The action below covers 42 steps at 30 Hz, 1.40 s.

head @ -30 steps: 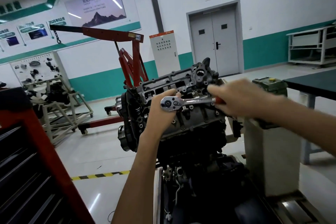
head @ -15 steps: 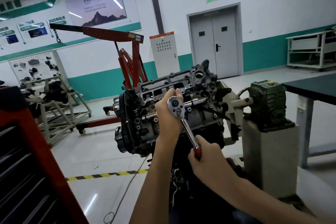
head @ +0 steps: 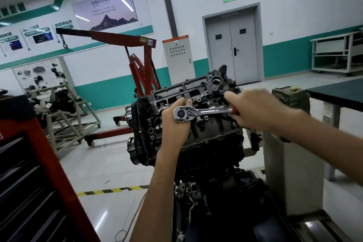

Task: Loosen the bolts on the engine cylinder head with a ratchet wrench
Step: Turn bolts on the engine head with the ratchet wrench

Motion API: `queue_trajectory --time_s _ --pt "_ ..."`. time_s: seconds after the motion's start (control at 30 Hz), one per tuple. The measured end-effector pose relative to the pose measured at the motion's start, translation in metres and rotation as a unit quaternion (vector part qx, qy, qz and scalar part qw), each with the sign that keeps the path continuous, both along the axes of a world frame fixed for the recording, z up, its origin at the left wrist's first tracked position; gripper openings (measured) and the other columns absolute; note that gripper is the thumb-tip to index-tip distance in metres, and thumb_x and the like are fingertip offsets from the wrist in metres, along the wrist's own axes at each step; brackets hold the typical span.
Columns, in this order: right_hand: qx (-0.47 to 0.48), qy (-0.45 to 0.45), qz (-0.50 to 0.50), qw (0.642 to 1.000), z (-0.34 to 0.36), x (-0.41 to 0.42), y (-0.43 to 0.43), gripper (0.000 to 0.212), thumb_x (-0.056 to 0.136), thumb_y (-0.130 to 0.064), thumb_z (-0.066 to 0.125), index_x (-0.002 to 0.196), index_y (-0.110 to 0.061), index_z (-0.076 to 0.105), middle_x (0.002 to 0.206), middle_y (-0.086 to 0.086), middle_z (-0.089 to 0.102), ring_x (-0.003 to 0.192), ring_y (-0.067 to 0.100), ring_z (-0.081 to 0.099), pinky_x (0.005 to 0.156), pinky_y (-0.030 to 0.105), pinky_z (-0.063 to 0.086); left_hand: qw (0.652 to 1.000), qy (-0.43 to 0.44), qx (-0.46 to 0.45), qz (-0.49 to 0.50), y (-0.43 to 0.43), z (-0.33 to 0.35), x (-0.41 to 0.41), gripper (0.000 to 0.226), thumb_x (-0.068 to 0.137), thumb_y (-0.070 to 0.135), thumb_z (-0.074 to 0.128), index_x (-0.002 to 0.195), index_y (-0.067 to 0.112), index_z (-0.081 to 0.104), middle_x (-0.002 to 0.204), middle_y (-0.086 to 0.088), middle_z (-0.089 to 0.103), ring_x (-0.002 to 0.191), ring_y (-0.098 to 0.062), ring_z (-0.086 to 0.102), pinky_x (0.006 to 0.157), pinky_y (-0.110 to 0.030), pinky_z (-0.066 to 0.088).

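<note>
- The ratchet wrench (head: 202, 113) sits against the side face of the engine cylinder head (head: 208, 88), its round head to the left and its chrome shank running almost level to the right.
- Half a second ago the handle slanted down towards the person. Now it has swung up to near horizontal, much as it lay a second ago.
- The right hand (head: 255, 112) has risen with it, from low in front of the engine to the right side of the cylinder head. Its grip is wrapped round the red end of the handle, and the hand is blurred.
- The left hand (head: 174, 125) stays at the ratchet head as before. Its grip is curled round it from behind, with the fingertips (head: 183, 100) showing above the tool.
- Which bolt the socket sits on cannot be told, because the tool and the left hand cover it.
- The engine hangs on a grey stand (head: 290, 173) with a green gearbox (head: 288, 96) on top. It appears a little larger in view than before.
- Behind stand a red engine hoist (head: 117, 35) and a grey double door (head: 231, 45). A red tool cabinet (head: 39, 163) is at the left, a dark tabletop (head: 337, 92) at the right.
</note>
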State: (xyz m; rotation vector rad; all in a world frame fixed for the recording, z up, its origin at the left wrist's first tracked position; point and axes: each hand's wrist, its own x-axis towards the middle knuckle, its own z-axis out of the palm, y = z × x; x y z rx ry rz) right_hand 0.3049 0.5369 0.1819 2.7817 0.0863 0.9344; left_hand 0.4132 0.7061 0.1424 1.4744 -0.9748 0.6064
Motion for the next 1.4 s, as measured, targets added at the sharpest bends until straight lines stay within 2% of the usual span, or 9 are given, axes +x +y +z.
queue_trajectory --time_s 0.1,0.27,0.37,0.47,0.6,0.83,1.03,1.23,1.4 --pt "0.212 0.002 0.025 0.977 -0.066 -0.008 0.038 0.015 0.083 -0.021 0.051 0.079 -0.02 0.036 0.06 -0.004 0.044 0.055 0.02 0.051 0.055 0.028 0.044 0.997 0.032 -0.064 0.029 -0.009 -0.004 -0.006 0.04 0.098 0.017 0.053 0.062 0.023 0.036 0.053 0.01 0.035 0.051 -0.003 0.03 0.05 -0.02 0.029" --pt "0.485 -0.049 0.141 0.861 -0.117 0.002 0.104 0.034 0.08 -0.009 0.055 0.061 -0.025 0.032 0.048 -0.009 0.038 0.037 0.007 0.044 0.039 0.009 0.027 0.988 0.097 -0.12 -0.005 -0.026 0.002 -0.018 0.019 0.075 0.05 0.048 0.063 0.044 0.062 0.061 0.023 0.06 0.06 0.006 0.054 0.066 -0.012 0.043" --pt "0.406 -0.012 0.132 0.904 -0.105 -0.002 0.085 0.025 0.081 -0.016 0.053 0.067 -0.022 0.032 0.054 -0.002 0.042 0.044 0.012 0.047 0.045 0.019 0.035 0.995 0.055 -0.088 -0.016 -0.015 0.001 -0.007 0.034 0.09 0.029 0.051 0.06 0.042 0.057 0.054 0.02 0.051 0.05 0.003 0.042 0.052 -0.011 0.034" --pt "0.193 0.041 0.102 0.975 -0.067 -0.008 0.041 0.021 0.084 -0.02 0.052 0.076 -0.024 0.033 0.056 -0.009 0.04 0.044 0.009 0.047 0.043 0.018 0.034 0.998 0.029 -0.05 -0.02 -0.002 -0.001 0.001 0.045 0.098 0.012 0.049 0.058 0.032 0.045 0.051 0.017 0.04 0.048 0.002 0.033 0.049 -0.011 0.028" --pt "-0.034 -0.039 0.02 0.998 0.011 -0.001 -0.004 0.018 0.083 -0.023 0.054 0.084 -0.021 0.037 0.054 -0.012 0.033 0.051 0.013 0.043 0.055 0.026 0.035 0.999 0.005 0.034 -0.021 0.007 0.007 -0.002 0.036 0.084 -0.001 0.047 0.063 0.028 0.05 0.056 0.013 0.044 0.054 -0.004 0.034 0.052 -0.015 0.029" --pt "0.131 -0.048 -0.004 0.99 -0.051 -0.007 0.026 0.022 0.082 -0.024 0.052 0.078 -0.023 0.031 0.054 -0.009 0.033 0.049 0.015 0.041 0.05 0.026 0.034 1.0 -0.008 -0.02 0.021 0.001 -0.003 0.0 0.039 0.096 0.015 0.054 0.062 0.017 0.035 0.053 0.011 0.034 0.05 -0.002 0.029 0.051 -0.015 0.026" --pt "0.452 -0.009 0.162 0.877 -0.116 -0.001 0.09 0.026 0.081 -0.013 0.052 0.065 -0.024 0.035 0.05 -0.003 0.042 0.037 0.01 0.04 0.041 0.018 0.031 0.992 0.078 -0.096 -0.017 -0.022 -0.004 -0.01 0.028 0.086 0.031 0.052 0.058 0.036 0.052 0.053 0.017 0.048 0.052 -0.001 0.04 0.06 -0.02 0.038" --pt "0.151 0.025 0.081 0.985 -0.062 -0.005 0.026 0.018 0.085 -0.024 0.05 0.08 -0.025 0.033 0.058 -0.008 0.04 0.047 0.015 0.045 0.047 0.023 0.034 1.0 -0.001 -0.019 -0.007 -0.002 -0.004 0.001 0.042 0.098 0.012 0.052 0.061 0.023 0.034 0.051 0.011 0.034 0.049 -0.001 0.028 0.05 -0.016 0.026" --pt "-0.01 -0.068 -0.004 0.998 0.011 -0.003 -0.012 0.021 0.081 -0.021 0.055 0.083 -0.021 0.033 0.057 -0.01 0.036 0.053 0.016 0.044 0.057 0.027 0.034 0.999 -0.022 0.039 -0.031 0.001 0.003 -0.003 0.026 0.088 0.003 0.05 0.063 0.0 0.041 0.052 0.01 0.031 0.051 -0.003 0.025 0.05 -0.025 0.023"
